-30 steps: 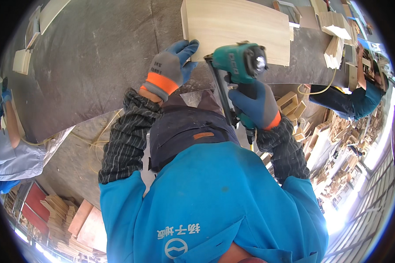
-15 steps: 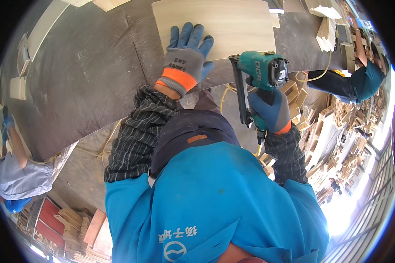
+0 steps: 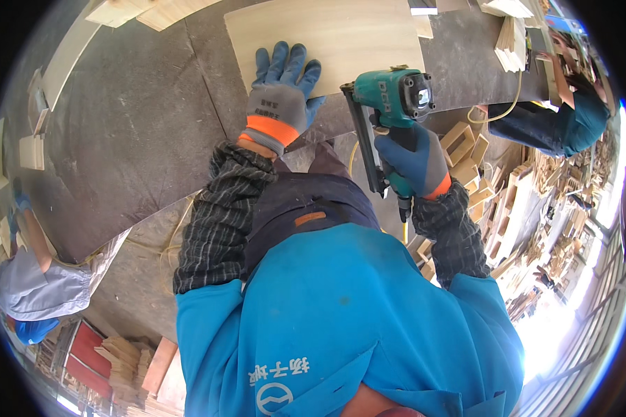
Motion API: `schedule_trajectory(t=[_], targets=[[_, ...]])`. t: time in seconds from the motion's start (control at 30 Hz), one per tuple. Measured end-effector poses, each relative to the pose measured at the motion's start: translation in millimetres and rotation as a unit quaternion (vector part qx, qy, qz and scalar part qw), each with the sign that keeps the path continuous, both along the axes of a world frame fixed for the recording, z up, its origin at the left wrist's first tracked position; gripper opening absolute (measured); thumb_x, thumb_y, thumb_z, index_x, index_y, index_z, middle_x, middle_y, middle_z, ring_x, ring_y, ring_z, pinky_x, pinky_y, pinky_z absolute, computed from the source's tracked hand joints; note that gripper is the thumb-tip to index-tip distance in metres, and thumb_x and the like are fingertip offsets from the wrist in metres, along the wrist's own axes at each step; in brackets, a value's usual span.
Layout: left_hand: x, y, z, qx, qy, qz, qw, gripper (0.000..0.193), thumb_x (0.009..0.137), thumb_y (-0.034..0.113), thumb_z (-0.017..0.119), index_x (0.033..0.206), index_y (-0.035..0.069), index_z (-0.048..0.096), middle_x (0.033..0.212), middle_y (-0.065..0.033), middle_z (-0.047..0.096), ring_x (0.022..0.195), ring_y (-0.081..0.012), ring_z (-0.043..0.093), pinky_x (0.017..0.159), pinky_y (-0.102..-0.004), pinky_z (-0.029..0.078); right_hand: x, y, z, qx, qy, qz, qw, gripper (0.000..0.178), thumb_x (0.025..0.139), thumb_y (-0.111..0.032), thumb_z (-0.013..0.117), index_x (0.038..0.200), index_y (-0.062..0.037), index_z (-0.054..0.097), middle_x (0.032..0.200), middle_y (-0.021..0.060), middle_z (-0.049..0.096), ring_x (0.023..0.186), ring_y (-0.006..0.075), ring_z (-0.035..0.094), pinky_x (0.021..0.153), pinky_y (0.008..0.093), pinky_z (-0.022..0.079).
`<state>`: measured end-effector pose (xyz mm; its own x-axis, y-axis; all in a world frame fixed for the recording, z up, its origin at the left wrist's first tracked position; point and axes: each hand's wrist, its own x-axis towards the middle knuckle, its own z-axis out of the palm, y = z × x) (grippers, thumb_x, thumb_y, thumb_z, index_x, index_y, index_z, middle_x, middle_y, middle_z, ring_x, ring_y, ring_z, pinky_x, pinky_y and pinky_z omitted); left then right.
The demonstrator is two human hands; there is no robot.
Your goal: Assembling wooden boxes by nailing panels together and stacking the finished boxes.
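Observation:
A pale wooden panel [image 3: 348,42] lies on the dark worktable [image 3: 139,104], near its front edge. My left hand [image 3: 282,97], in a grey-blue glove with an orange cuff, rests with fingers spread on the panel's near left corner. My right hand [image 3: 416,160], gloved alike, is wrapped round the grip of a teal pneumatic nail gun [image 3: 391,97]. The gun's nose and long black magazine [image 3: 365,135] point to the left. Its head overlaps the panel's near right edge in view; whether it touches the wood I cannot tell.
Stacked wooden strips [image 3: 511,50] stand at the table's far right, small wood blocks [image 3: 32,151] at the left. A yellow air hose [image 3: 501,124] hangs off the right side. One co-worker [image 3: 42,281] is at the left, another [image 3: 577,121] at the far right. Wooden frames [image 3: 459,142] are piled right.
The nail gun and my right hand have shifted a little to the left in view. The whole scene also shifts slightly; my left hand stays on the panel.

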<state>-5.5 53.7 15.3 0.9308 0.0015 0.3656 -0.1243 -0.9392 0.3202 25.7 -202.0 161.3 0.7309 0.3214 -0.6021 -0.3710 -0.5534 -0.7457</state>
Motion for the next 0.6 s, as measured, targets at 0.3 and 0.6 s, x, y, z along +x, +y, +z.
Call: schedule_trajectory(t=[0.3,0.6], targets=[[-3,3,2,-0.018,0.008,-0.014,1.0,0.06,0.085,0.036,0.087,0.14,0.015,0.075,0.157,-0.0179,0.061,0.151,-0.0425,0.05,0.13,-0.0618,0.032,-10,18,-3,0.021,0.022,0.01,0.999,0.043,0.093,-0.022,0.079,0.125,0.0056,0.072,0.101,0.0018,0.074,0.092,0.0082,0.063,0.084,0.0306,0.054],[-2,4,5,-0.042,0.015,-0.022,0.999,0.067,0.08,0.026,0.089,0.144,0.015,0.071,0.159,-0.0165,0.059,0.152,-0.0422,0.05,0.13,-0.0618,0.031,-14,33,-3,0.024,0.031,0.027,0.999,0.042,0.094,-0.023,0.078,0.124,0.0055,0.072,0.102,0.0049,0.077,0.094,0.0091,0.065,0.086,0.0317,0.056]])
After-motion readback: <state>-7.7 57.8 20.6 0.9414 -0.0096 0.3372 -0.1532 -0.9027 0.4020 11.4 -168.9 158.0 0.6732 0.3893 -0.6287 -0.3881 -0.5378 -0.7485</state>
